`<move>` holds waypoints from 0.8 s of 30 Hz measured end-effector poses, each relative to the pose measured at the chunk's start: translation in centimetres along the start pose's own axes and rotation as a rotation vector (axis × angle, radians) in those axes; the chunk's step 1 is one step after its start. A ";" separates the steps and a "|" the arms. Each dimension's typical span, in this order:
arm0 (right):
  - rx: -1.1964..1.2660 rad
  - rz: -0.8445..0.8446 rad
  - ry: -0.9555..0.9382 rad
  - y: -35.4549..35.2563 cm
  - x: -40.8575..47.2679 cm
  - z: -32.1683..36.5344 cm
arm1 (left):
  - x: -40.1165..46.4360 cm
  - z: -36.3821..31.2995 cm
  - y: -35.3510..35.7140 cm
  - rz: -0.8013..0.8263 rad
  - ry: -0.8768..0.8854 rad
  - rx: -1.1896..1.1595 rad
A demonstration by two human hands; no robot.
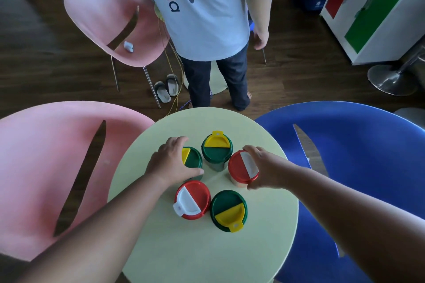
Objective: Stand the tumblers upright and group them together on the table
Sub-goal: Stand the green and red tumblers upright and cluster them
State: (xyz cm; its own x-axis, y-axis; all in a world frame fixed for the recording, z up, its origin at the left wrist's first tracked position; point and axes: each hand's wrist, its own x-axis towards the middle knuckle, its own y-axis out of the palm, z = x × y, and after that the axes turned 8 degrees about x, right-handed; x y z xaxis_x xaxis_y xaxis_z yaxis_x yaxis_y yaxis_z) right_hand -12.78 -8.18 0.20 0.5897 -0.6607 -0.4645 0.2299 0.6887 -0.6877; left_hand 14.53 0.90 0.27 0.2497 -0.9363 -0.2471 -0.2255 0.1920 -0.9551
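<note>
- Head view shows five tumblers, and all five stand up with their lids on top.
- Two tumblers have red lids with a white flap: one red tumbler [243, 169] sits on the right, and another red tumbler [192, 200] sits close to the front.
- Three have green lids with a yellow flap: the far green tumbler [217, 150], the left green tumbler [192, 160] and the front green tumbler [228, 210].
- They all sit near the middle of the round, pale yellow surface [161, 248], in a loose ring with little gaps between some.
- The left hand [171, 163] curls its fingers and thumb round the left green tumbler.
- The right hand [264, 169] curls round the right red tumbler from the side.
- I think the standing-up part is done. What is left, I think, is to push the tumblers closer so they touch.
- I see no words on the tumblers.
- Another person [207, 18] stands past the surface in a white shirt with the dark letters "ciaga".
- Two pink chairs [34, 167] and a blue chair [368, 156] stand around.
</note>
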 end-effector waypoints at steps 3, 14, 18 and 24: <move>0.011 -0.015 -0.007 0.1 -0.1 0.0 | -0.1 0.1 0.3 0.033 0.009 -0.079; 0.004 0.015 -0.011 0.3 -0.2 0.4 | -0.1 -0.3 0.6 0.016 0.060 -0.041; 0.012 0.028 0.001 0.2 -0.3 0.4 | -0.2 0.1 0.6 0.042 0.075 -0.062; -0.039 -0.024 0.003 -0.3 -1.9 1.5 | -2.5 0.5 0.0 -0.204 0.163 0.034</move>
State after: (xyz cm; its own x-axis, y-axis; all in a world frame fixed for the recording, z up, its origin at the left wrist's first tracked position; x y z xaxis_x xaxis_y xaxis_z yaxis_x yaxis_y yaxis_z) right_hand -12.82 -6.69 2.09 0.5818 -0.6781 -0.4491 0.2137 0.6602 -0.7200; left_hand 14.35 3.34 0.79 0.1315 -0.9911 -0.0218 -0.1532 0.0014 -0.9882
